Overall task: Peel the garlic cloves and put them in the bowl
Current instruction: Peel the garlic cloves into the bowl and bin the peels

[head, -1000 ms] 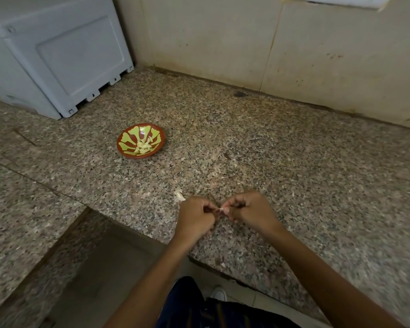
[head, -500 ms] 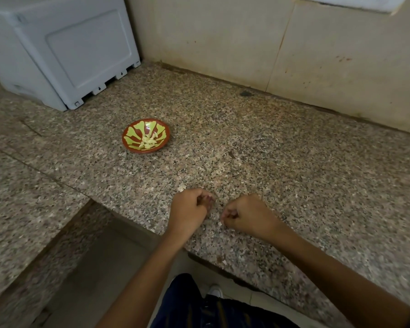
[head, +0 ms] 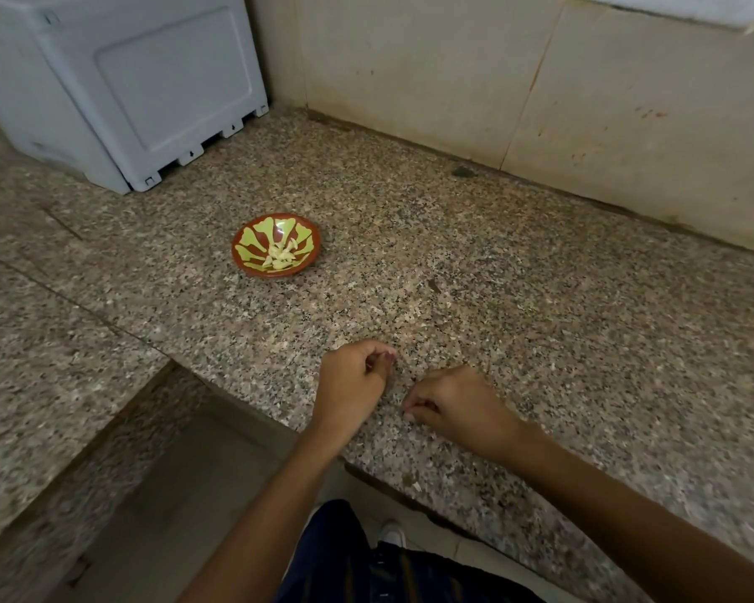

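Observation:
A red bowl (head: 310,237) with yellow-green petals stands on the granite counter (head: 540,298), and several peeled garlic cloves (head: 281,254) lie in it. Near the front edge, my left hand (head: 351,380) is curled, thumb against fingertips as if pinching a small garlic clove that is hidden from view. A hand's width to the right, my right hand (head: 453,402) rests knuckles-down on the counter with curled fingers. A pale speck shows at its fingertips; I cannot tell whether it is peel or a nail. The bowl lies well ahead and to the left of both hands.
A grey plastic box (head: 118,80) stands at the back left against the beige wall (head: 453,71). The counter steps down at the left into a recess (head: 183,493). A small pale scrap (head: 416,486) lies by the front edge.
My hands, pinching one clove between them a second ago, have come apart. The right hand dropped onto the counter; the left drifted slightly forward. The camera tilted a little.

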